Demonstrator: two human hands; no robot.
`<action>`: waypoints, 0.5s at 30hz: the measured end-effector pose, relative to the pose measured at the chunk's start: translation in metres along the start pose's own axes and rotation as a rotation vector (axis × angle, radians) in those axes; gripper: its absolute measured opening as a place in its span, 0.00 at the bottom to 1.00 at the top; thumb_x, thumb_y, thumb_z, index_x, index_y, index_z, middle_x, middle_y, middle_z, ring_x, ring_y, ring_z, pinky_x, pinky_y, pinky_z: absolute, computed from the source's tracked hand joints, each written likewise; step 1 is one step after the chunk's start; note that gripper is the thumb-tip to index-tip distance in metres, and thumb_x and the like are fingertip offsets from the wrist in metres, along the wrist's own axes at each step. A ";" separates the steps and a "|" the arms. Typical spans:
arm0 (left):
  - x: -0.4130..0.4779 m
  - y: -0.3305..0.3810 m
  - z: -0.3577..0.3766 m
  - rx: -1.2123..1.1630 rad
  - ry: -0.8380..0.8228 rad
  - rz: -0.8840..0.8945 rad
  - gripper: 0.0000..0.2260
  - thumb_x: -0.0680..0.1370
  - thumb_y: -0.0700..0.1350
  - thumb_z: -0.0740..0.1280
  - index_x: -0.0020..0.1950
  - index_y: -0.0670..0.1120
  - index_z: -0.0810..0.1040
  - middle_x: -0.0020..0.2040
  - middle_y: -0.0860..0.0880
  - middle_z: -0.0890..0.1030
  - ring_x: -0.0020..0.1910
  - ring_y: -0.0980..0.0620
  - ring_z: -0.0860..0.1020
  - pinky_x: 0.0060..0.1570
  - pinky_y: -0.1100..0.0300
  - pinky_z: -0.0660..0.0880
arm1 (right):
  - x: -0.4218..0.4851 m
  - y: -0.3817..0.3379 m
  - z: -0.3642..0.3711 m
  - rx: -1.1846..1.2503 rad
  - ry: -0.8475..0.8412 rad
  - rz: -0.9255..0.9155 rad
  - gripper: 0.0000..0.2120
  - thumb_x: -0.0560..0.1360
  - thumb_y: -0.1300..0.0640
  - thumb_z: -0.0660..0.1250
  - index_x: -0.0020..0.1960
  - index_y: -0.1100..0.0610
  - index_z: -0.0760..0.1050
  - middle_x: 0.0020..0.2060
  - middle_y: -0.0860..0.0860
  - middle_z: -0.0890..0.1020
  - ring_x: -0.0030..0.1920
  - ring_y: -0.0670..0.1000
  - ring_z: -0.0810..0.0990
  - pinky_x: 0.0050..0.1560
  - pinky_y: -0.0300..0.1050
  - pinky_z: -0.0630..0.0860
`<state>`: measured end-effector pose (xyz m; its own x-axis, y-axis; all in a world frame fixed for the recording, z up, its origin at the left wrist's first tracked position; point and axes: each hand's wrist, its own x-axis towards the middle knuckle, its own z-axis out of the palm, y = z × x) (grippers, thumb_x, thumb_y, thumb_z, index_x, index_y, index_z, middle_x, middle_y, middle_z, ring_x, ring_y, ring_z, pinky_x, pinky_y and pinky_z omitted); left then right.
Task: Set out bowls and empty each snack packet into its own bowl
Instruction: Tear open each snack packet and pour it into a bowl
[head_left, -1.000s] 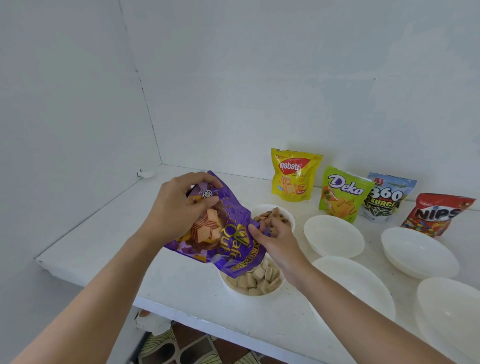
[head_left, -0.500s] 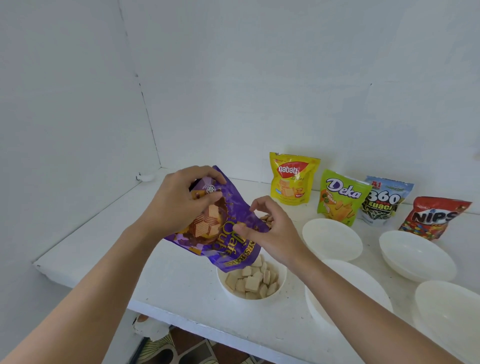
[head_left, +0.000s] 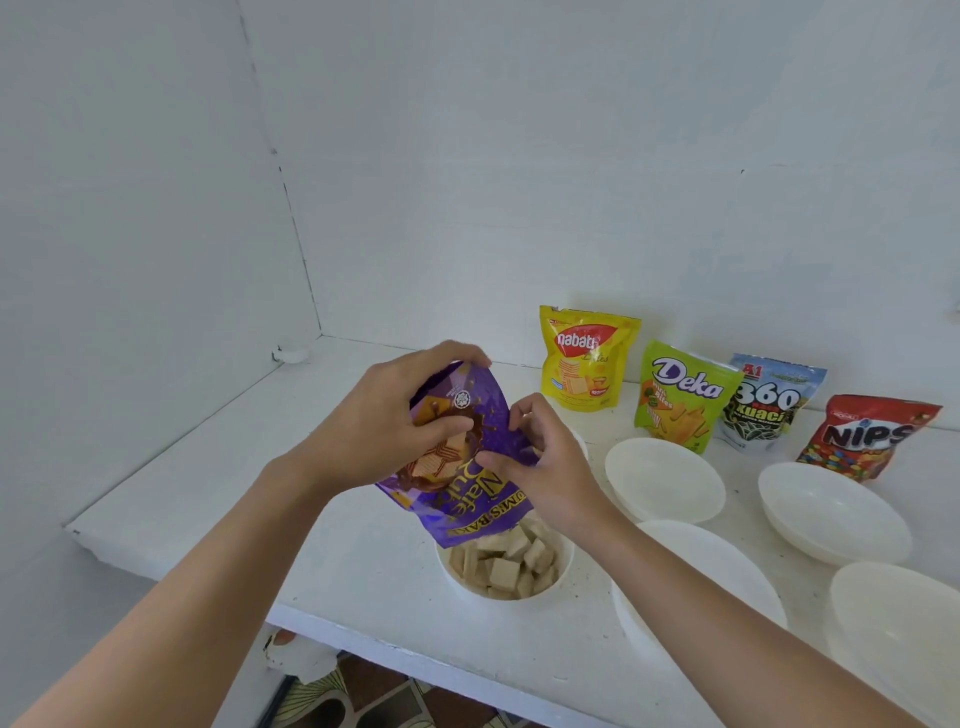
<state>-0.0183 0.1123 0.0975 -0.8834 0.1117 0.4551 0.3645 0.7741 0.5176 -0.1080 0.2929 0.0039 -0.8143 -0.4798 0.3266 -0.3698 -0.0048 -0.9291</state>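
Head view: both hands (head_left: 395, 431) pinch glossy purple foil packet (head_left: 467, 499) over round white bowl (head_left: 457, 577).

Layout-wise: the wafer packet (head_left: 480, 501) hangs tilted in the air, its lower end right over the bowl of wafers (head_left: 451, 574) near the front edge of the shelf (head_left: 208, 493). The left hand (head_left: 374, 431) is on the packet's upper left and the right hand (head_left: 545, 467) is on its right edge. A second bowl (head_left: 580, 441) peeks out behind that hand.

Along the back wall, left to right, stand the Nabati packet (head_left: 584, 358), Deka packet (head_left: 680, 397), 360 Kuaci packet (head_left: 769, 405) and Nips packet (head_left: 867, 436). One bowl (head_left: 665, 478) sits in front of Deka and another bowl (head_left: 831, 512) in front of Nips. Closer in, a front bowl (head_left: 737, 566) lies partly under the right forearm, with a far-right bowl (head_left: 904, 623) beside it.
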 end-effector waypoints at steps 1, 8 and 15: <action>0.001 0.002 -0.003 -0.011 0.002 -0.016 0.23 0.76 0.45 0.74 0.66 0.61 0.71 0.54 0.57 0.81 0.52 0.55 0.81 0.46 0.61 0.80 | 0.001 -0.002 -0.001 0.017 0.004 0.003 0.18 0.71 0.62 0.77 0.48 0.55 0.67 0.43 0.54 0.83 0.41 0.48 0.81 0.41 0.47 0.79; -0.006 -0.008 -0.018 -0.165 0.171 -0.262 0.22 0.70 0.58 0.74 0.61 0.60 0.74 0.48 0.56 0.84 0.45 0.56 0.85 0.37 0.60 0.83 | 0.008 -0.004 -0.008 0.097 0.099 0.040 0.19 0.70 0.57 0.77 0.47 0.53 0.66 0.47 0.56 0.85 0.47 0.60 0.83 0.48 0.61 0.81; -0.018 -0.030 0.021 -0.463 0.158 -0.434 0.16 0.71 0.51 0.76 0.57 0.53 0.79 0.50 0.51 0.86 0.50 0.48 0.85 0.45 0.52 0.84 | -0.001 0.013 -0.011 0.074 0.134 0.112 0.22 0.70 0.60 0.78 0.49 0.58 0.65 0.48 0.57 0.84 0.48 0.59 0.84 0.48 0.61 0.82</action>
<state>-0.0195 0.1001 0.0579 -0.9379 -0.2703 0.2175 0.1050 0.3762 0.9206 -0.1166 0.3032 -0.0063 -0.9027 -0.3596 0.2363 -0.2440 -0.0246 -0.9695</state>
